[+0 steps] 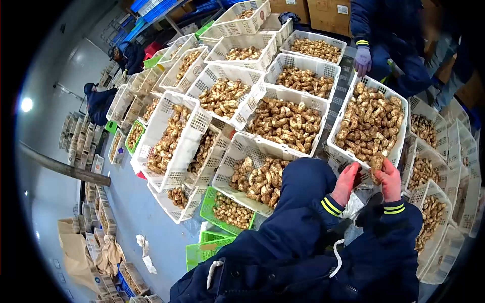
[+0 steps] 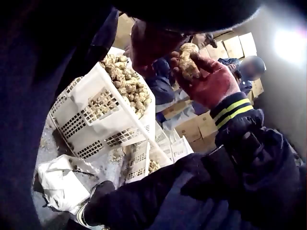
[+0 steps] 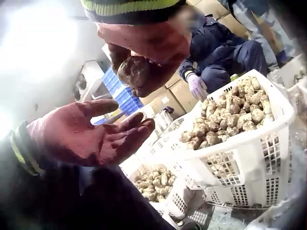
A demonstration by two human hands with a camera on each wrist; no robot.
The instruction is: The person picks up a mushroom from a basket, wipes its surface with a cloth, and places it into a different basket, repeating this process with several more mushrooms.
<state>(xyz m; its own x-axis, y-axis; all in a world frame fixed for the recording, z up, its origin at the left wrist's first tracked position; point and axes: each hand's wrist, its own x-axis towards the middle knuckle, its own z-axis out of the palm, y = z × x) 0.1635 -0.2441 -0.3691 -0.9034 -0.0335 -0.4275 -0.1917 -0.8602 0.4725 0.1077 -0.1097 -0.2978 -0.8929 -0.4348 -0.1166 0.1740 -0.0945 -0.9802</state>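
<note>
My right hand (image 1: 389,183) pinches a brown-and-white mushroom (image 1: 377,162) at the near end of a full white crate (image 1: 334,142). In the left wrist view, the right hand (image 2: 211,84) has its fingers around the curved mushroom (image 2: 188,60). The right wrist view has that hand (image 3: 146,45) at the top, with the mushroom (image 3: 134,71) in its fingers. My left hand (image 1: 345,184) is just left of it; in the right wrist view this hand (image 3: 91,134) is empty, palm showing and fingers extended. Both hands wear reddish gloves.
White crates of mushrooms (image 1: 288,123) stand stacked to the left and right. Green crates (image 1: 207,252) are low by my body. Across the full crate, a person in dark blue (image 1: 389,40) has a gloved hand at its far edge. A white bag (image 2: 62,184) lies on the floor.
</note>
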